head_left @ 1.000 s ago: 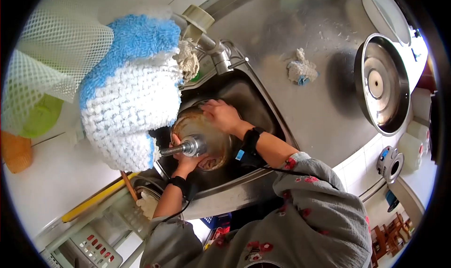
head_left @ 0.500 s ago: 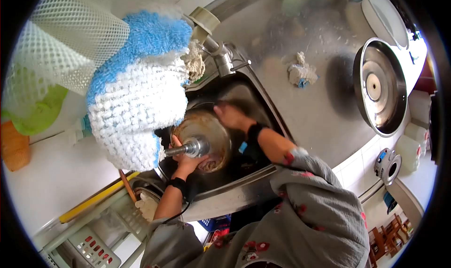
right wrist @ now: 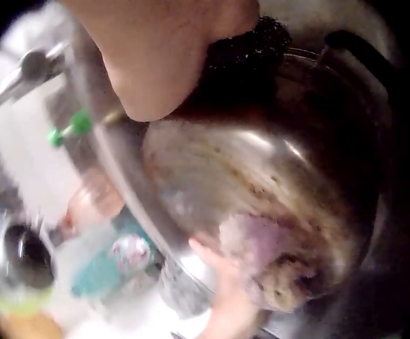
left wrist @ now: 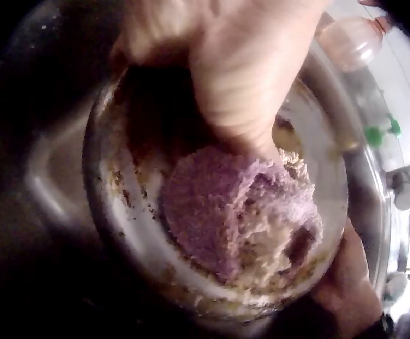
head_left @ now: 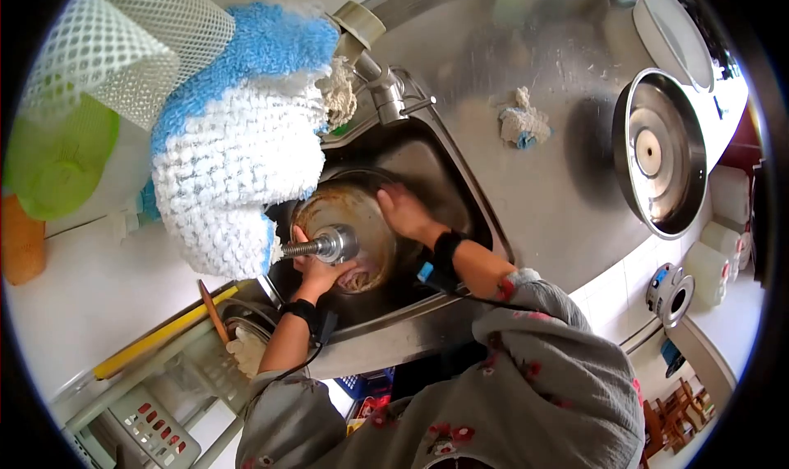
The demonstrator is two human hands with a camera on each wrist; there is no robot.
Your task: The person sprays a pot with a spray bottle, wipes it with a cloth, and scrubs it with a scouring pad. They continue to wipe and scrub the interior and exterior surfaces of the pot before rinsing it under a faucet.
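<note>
A round metal pot (head_left: 380, 243), stained brown, sits tilted in the sink. My left hand (head_left: 316, 273) grips its near left side, fingers spread along the edge and thumb at a bunched purple cloth (left wrist: 240, 212) lying on the stained face. The faucet spout partly covers this hand in the head view. My right hand (head_left: 404, 210) is at the pot's far right side. A dark mesh scouring pad (right wrist: 251, 56) shows under its fingers in the right wrist view, where a black loop handle (right wrist: 360, 53) also stands out.
A blue-and-white towel (head_left: 238, 149) hangs at the left, close to the faucet spout (head_left: 325, 243). On the steel counter lie a crumpled rag (head_left: 523, 124) and a shallow metal pan (head_left: 657, 153). The sink rim (head_left: 464, 169) borders both hands.
My right hand has drawn back to the right from the pot's face toward its side. My left hand keeps its grip on the pot; the view has shifted slightly.
</note>
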